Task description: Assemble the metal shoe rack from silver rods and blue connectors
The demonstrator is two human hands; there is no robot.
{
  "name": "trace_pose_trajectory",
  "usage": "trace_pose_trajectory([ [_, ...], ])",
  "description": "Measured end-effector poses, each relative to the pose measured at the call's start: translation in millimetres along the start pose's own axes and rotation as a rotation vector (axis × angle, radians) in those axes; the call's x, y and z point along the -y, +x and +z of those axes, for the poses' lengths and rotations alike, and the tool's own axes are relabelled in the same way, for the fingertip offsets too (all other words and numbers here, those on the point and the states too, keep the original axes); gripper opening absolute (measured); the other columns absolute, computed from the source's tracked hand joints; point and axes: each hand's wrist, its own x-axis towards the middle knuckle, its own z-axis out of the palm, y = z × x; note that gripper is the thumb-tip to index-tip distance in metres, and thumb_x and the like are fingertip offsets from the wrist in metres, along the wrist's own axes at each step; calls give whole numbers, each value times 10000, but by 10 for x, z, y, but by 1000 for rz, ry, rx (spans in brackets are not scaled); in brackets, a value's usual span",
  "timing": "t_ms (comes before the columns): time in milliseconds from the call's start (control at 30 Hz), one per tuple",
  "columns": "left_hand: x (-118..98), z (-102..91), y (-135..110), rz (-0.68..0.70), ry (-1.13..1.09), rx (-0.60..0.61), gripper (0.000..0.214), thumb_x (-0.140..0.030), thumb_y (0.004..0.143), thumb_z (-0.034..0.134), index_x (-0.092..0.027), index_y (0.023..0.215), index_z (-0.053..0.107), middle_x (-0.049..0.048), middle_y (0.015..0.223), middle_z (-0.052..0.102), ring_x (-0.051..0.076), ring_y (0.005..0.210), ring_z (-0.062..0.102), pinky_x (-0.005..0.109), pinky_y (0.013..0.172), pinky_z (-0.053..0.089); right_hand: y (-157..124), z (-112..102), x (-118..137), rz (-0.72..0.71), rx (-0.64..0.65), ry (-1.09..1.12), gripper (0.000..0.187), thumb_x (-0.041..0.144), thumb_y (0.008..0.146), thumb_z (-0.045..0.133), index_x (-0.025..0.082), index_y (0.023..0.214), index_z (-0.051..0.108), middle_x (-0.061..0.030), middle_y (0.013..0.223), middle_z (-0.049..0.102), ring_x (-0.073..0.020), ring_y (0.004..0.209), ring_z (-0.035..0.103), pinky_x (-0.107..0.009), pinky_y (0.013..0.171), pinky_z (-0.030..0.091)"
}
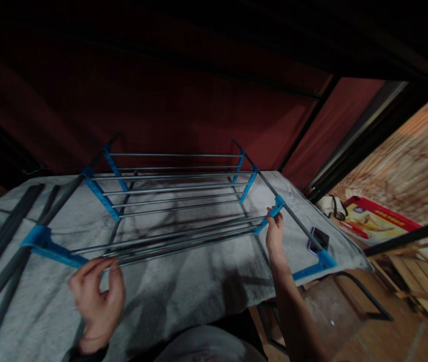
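A shoe rack [172, 201] of grey metal rods and blue plastic side brackets lies on its side on a grey cloth-covered surface [183, 286]. My left hand [98, 296] is near the front left, thumb and fingers pinched around the end of a metal rod [168, 245] close to a blue bracket [48, 246]. My right hand [275, 234] reaches to the right side and its fingers close on a blue bracket [274, 213] where the rods meet it.
Dark loose poles [6, 241] lie at the left of the cloth. A phone [318, 238] rests near the right edge by another blue bracket [317, 266]. On the floor at the right lie a red printed box [375, 221] and wooden slats [421, 281]. A dark red wall stands behind.
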Motion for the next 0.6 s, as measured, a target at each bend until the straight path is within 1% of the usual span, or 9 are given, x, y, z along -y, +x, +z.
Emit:
trace_pose_trajectory([
  [33,-145,23,81,87,-73,91,106,-338,847,653,-260,912,685,61,960,680,299,990,652,477,975,493,-53,-25,-27,-3,-18,-3,546,484,785,625,203,1252,601,-116,1343,637,-248,1260,567,-445,1145,410],
  [67,-287,73,195,116,-147,237,117,-339,863,634,-254,897,705,66,970,703,286,972,665,457,965,503,-123,-49,-61,-7,-48,-4,580,479,800,613,209,1311,563,-115,1386,608,-238,1279,552,-435,1156,400],
  [133,-536,262,494,63,-205,418,200,-395,881,598,-249,919,729,75,994,719,294,1000,662,445,970,505,-318,-96,-158,-10,-135,-14,591,471,840,580,219,1370,510,-113,1437,555,-223,1309,524,-416,1171,381],
  [233,-755,749,973,-22,-233,705,343,-464,921,511,-224,1046,722,65,957,729,274,961,663,388,902,514,-732,-157,-386,2,-198,-82,489,461,882,547,232,1312,523,-101,1350,572,-223,1251,541,-409,1129,415],
  [267,-790,947,1100,-28,-208,829,350,-458,922,509,-215,1068,713,67,963,735,264,941,667,366,872,510,-886,-177,-479,1,-148,-115,433,453,890,545,234,1264,543,-91,1276,599,-224,1196,564,-408,1092,442],
  [333,-827,1347,1257,64,-75,1041,282,-394,910,527,-202,1005,711,78,948,737,248,894,666,345,851,488,-1179,-220,-663,-25,18,-176,300,414,914,518,228,1138,592,-72,1120,638,-227,1081,603,-406,1005,487],
  [433,-852,1826,1242,193,42,1361,118,-294,828,624,-205,844,700,54,876,726,221,827,646,306,798,458,-1493,-289,-862,-157,356,-350,227,298,929,499,239,1082,657,-57,1061,667,-228,1019,624,-408,957,498],
  [533,-857,2047,1050,147,4,1693,51,-220,753,676,-203,707,666,-3,701,672,188,701,592,283,723,434,-1621,-342,-934,-298,492,-510,264,197,946,455,262,1072,676,-56,1093,678,-231,1040,629,-410,953,492],
  [600,-836,2087,925,124,-36,1791,86,-179,697,708,-203,661,633,-32,626,633,171,653,559,276,700,431,-1641,-356,-938,-344,497,-564,295,157,953,434,266,1092,670,-58,1113,677,-231,1038,631,-403,931,495],
])
